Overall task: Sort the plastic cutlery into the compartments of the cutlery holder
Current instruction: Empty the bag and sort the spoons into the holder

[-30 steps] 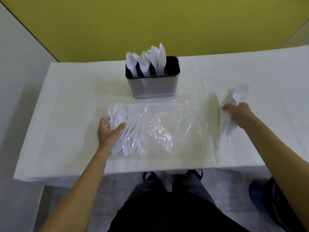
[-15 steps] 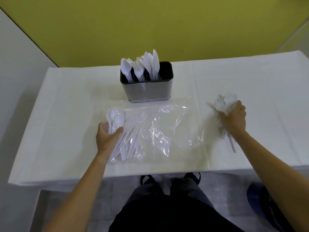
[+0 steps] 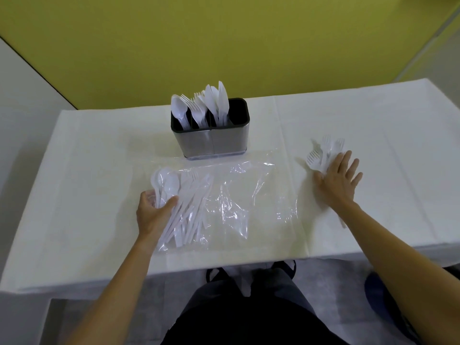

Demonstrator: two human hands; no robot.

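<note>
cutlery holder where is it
In the head view the cutlery holder stands at the far middle of the table, just beyond the plastic bag and left of the forks under the right hand.

white table point(image 3: 99, 150) bears holder point(image 3: 214, 141), bag point(image 3: 236, 195), forks point(image 3: 321, 155).

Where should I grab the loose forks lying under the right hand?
Probably by the handles. The forks lie flat with tines fanned toward the far side, handles running back under the open right hand toward the near edge of the table. Come from the near side and close round the bunched handles, tines left free.
</note>
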